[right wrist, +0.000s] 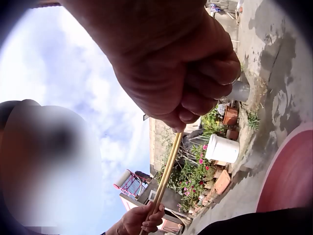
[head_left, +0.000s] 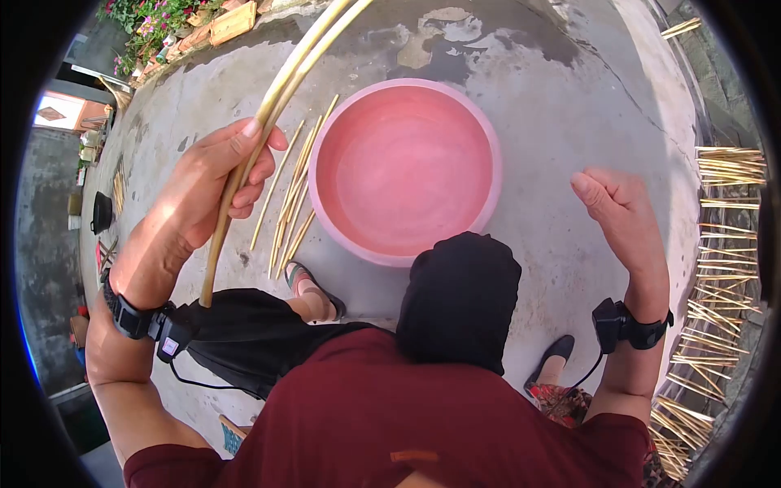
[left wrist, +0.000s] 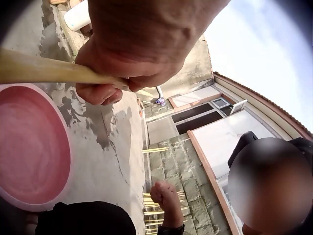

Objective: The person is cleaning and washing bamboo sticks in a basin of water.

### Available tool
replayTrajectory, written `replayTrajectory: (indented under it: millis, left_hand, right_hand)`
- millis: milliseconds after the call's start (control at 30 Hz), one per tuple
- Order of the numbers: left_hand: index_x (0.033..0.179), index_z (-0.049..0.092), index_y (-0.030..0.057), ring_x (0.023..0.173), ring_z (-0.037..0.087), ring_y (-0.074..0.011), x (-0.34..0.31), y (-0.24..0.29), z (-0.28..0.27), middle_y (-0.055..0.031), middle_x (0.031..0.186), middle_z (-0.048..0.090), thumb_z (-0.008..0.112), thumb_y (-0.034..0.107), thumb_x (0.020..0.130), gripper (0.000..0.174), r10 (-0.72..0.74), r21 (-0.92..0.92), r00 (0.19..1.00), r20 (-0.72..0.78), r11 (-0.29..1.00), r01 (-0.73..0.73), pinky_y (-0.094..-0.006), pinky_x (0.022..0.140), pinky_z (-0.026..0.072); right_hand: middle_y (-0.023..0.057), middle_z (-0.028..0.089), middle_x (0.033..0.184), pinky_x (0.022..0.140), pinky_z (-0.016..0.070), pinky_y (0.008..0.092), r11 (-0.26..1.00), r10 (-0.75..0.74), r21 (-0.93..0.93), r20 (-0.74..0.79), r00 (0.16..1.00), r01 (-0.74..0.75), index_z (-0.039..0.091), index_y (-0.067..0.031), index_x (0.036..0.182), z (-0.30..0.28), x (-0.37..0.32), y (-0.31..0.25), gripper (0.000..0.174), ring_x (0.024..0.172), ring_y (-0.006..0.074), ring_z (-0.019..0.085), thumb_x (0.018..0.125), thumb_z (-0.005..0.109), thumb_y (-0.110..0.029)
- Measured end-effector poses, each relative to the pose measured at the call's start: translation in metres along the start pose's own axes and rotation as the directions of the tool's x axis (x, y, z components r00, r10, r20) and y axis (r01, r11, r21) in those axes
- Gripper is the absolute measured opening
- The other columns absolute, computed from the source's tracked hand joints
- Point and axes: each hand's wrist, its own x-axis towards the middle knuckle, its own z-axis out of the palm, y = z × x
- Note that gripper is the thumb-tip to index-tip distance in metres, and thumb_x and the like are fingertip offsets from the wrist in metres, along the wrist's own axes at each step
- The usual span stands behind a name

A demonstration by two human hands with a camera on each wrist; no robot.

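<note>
My left hand grips a pair of long, thin, pale yellow stalks, thumb pressed along them. They slant up past the top of the head view, and a darker butt end reaches down by the wrist. In the right wrist view, the left hand appears low, holding the stalks. Out to the right, my right hand is raised with its fingers curled into a fist and nothing visible in it. Between the hands, a round pink basin sits on the concrete ground.
Several loose stalks lie left of the basin. More bundles line the wall at the right. A black-clad knee overlaps the basin's near side. Flowers grow at the far left, and a white bucket stands near them.
</note>
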Motion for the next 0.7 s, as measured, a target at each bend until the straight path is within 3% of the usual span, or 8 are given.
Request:
replayTrajectory:
  millis: [133, 267, 333, 400, 467, 567, 667, 700]
  left_hand:
    - [0.098, 0.054, 0.0021, 0.037, 0.042, -0.0044, -0.023, 0.063, -0.02, 0.0004, 0.059, 0.048, 0.042, 0.037, 0.098, 0.037, 0.074, 0.316, 0.969, -0.237, 0.949, 0.005, -0.017, 0.034, 0.0345]
    - [0.097, 0.054, 0.0021, 0.037, 0.045, -0.0064, 0.03, 0.057, -0.03, -0.0016, 0.06, 0.05, 0.045, 0.034, 0.097, 0.033, -0.166, 0.218, 0.984, -0.058, 0.96, 0.175, -0.018, 0.034, 0.0372]
    - [0.098, 0.053, 0.0027, 0.04, 0.047, -0.0072, 0.086, 0.018, -0.029, -0.0021, 0.062, 0.052, 0.045, 0.031, 0.098, 0.029, -0.313, 0.157, 0.947, 0.068, 0.941, 0.3, -0.0184, 0.036, 0.0384]
    - [0.099, 0.053, 0.0037, 0.043, 0.048, -0.0078, 0.16, -0.053, -0.03, -0.0021, 0.065, 0.052, 0.048, 0.029, 0.097, 0.026, -0.341, 0.069, 0.913, 0.225, 0.94, 0.334, -0.0194, 0.038, 0.0384]
    - [0.097, 0.053, 0.006, 0.046, 0.048, -0.0079, 0.231, -0.138, -0.021, -0.0011, 0.068, 0.052, 0.052, 0.019, 0.095, 0.013, -0.326, 0.033, 0.909, 0.259, 0.944, 0.329, -0.0197, 0.04, 0.0391]
    - [0.097, 0.052, 0.0072, 0.052, 0.052, -0.0089, 0.299, -0.269, -0.002, 0.0001, 0.07, 0.053, 0.055, 0.013, 0.092, 0.009, -0.201, -0.122, 0.965, 0.166, 0.967, 0.223, -0.0206, 0.047, 0.0428]
    - [0.105, 0.053, 0.0069, 0.074, 0.059, -0.0131, 0.318, -0.312, 0.027, -0.0037, 0.083, 0.059, 0.054, 0.019, 0.093, 0.018, -0.109, -0.173, 0.985, 0.133, 0.976, 0.132, -0.026, 0.066, 0.0478]
    - [0.109, 0.053, 0.0067, 0.083, 0.061, -0.0147, 0.32, -0.316, 0.034, -0.0056, 0.089, 0.062, 0.053, 0.023, 0.094, 0.022, -0.084, -0.205, 0.987, 0.138, 0.972, 0.111, -0.0284, 0.074, 0.0491]
  right_hand:
    - [-0.004, 0.024, 0.06, 0.048, 0.0228, 0.0282, 0.982, -0.15, -0.097, 0.12, 0.981, 0.162, 0.033, -0.0055, 0.064, -0.024, 0.094, -0.019, 0.043, 0.057, 0.0079, 0.024, 0.091, 0.057, -0.028]
    - [-0.0038, 0.036, 0.057, 0.048, 0.0261, 0.0249, 0.998, 0.014, -0.069, 0.314, 0.949, 0.008, 0.042, -0.0083, 0.058, 0.021, 0.206, 0.059, 0.042, 0.054, 0.0083, 0.032, 0.088, 0.057, -0.035]
    - [-0.0066, 0.039, 0.056, 0.049, 0.0283, 0.023, 0.991, 0.125, -0.099, 0.423, 0.898, -0.091, 0.042, -0.0115, 0.059, 0.079, 0.234, 0.098, 0.041, 0.053, 0.0053, 0.034, 0.092, 0.054, -0.033]
    - [0.0008, 0.054, 0.066, 0.055, 0.0436, 0.0267, 0.981, 0.113, 0.072, 0.548, 0.829, -0.182, 0.058, -0.0066, 0.076, 0.153, 0.257, 0.174, 0.031, 0.06, 0.0108, 0.052, 0.089, 0.056, -0.035]
    - [0.0055, 0.061, 0.083, 0.068, 0.0502, 0.0307, 0.864, 0.243, 0.255, 0.545, 0.802, -0.435, 0.059, -0.0057, 0.093, 0.222, 0.247, 0.198, 0.028, 0.076, 0.0129, 0.059, 0.091, 0.053, -0.033]
    - [0.0082, 0.06, 0.101, 0.079, 0.0492, 0.0318, 0.524, 0.463, 0.571, 0.432, 0.774, -0.632, 0.058, -0.0049, 0.107, 0.286, 0.236, 0.23, 0.03, 0.09, 0.0135, 0.058, 0.093, 0.05, -0.03]
    - [0.0083, 0.056, 0.114, 0.087, 0.0458, 0.0309, 0.434, 0.605, 0.779, 0.12, 0.788, -0.452, 0.054, -0.0042, 0.114, 0.299, 0.236, 0.244, 0.028, 0.104, 0.0178, 0.055, 0.098, 0.044, -0.025]
    - [0.0089, 0.056, 0.115, 0.088, 0.0452, 0.031, 0.513, 0.663, 0.725, 0.006, 0.749, -0.46, 0.054, -0.0039, 0.115, 0.305, 0.233, 0.257, 0.029, 0.105, 0.0191, 0.055, 0.098, 0.044, -0.025]
